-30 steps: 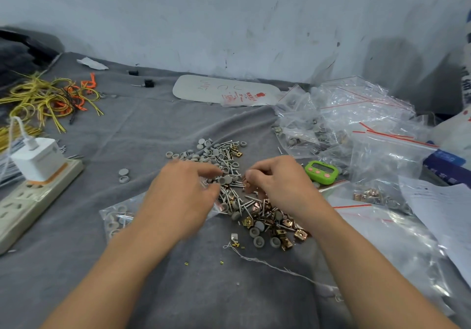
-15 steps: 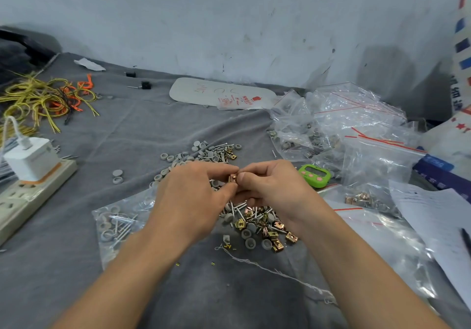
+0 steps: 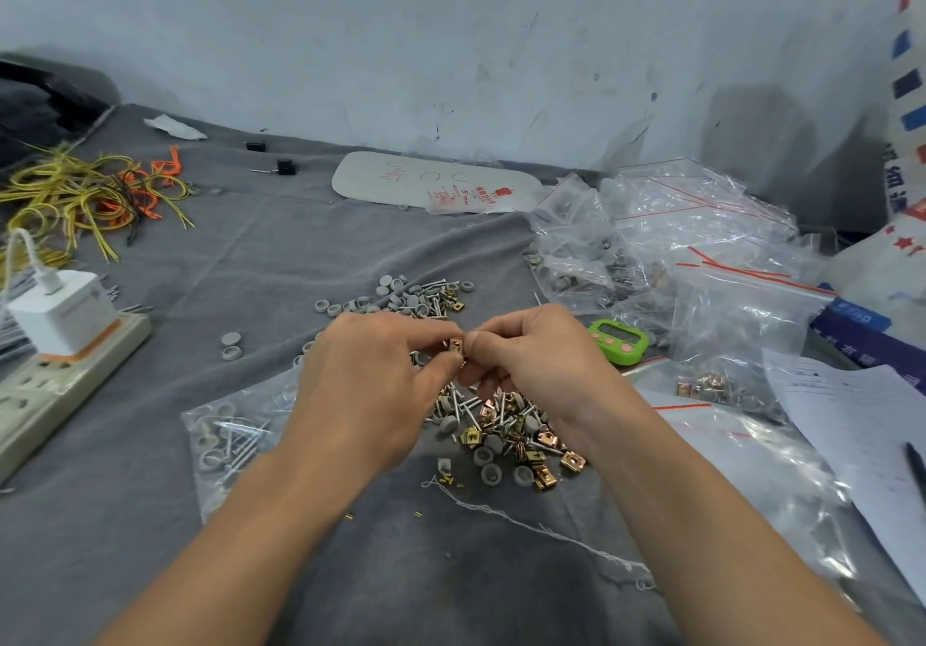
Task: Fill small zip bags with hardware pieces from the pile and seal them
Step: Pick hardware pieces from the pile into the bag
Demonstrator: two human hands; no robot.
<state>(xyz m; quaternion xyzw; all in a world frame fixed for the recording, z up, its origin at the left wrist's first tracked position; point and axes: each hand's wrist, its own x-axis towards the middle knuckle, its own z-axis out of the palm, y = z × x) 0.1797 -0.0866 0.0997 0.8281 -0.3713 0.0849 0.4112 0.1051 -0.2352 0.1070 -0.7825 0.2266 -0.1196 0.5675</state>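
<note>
Picking looks to be the step in hand: the left hand [image 3: 381,385] and the right hand [image 3: 531,365] meet just above the pile [image 3: 506,435], and between them sits one small brass clip [image 3: 455,345]; each hand pinches it with thumb and forefinger from its own side, so the two sets of fingertips all but touch; I would guess the clip is being freed from another or turned for a look, though it is too small to tell which. The pile itself, grey caps, screws and more brass clips, lies on the grey surface [image 3: 300,244] beneath and beyond the hands. A bag [image 3: 225,440] with caps and screws inside lies flat to the left, partly under the left forearm; whether its mouth is open I cannot tell. Next, I reckon, one hand must let go while the other carries the clip to that bag, whose mouth wants holding apart; sealing comes after. Both forearms reach in from the near edge and converge, wrists lifted off the surface, spare fingers curled beneath.
</note>
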